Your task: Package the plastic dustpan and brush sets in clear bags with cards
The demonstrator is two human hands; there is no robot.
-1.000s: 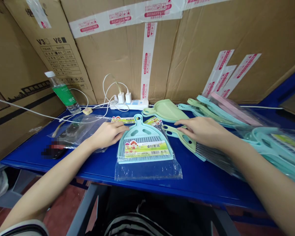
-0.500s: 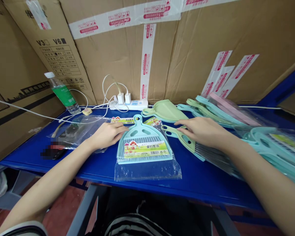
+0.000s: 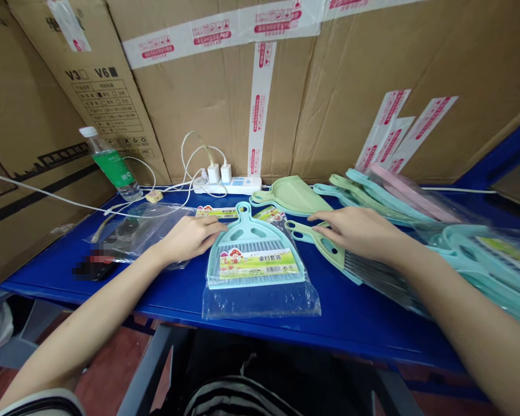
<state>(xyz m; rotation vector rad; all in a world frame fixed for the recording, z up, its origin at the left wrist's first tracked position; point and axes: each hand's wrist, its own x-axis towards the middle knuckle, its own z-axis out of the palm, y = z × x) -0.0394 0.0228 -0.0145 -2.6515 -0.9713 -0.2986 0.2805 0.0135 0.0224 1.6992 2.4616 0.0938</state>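
Around middle dustpan (image 3: pixel 256 283) — bottle (image 3: pixel 112 167), plugs (image 3: pixel 214 173), perhaps phone (image 3: pixel 103 271)

The light-blue dustpan set (image 3: pixel 260 245) lies flat in a clear bag, its holed handle pointing away from the person and its wide edge nearest. A brush with pale-grey bristles fits inside the pan, crossed by a printed card with red-capped mushrooms; loose plastic spreads past the wide edge. Just right of this set lies a green brush (image 3: pixel 327 241), handle toward it, dark-grey bristles slanting away, pale blue showing underneath.
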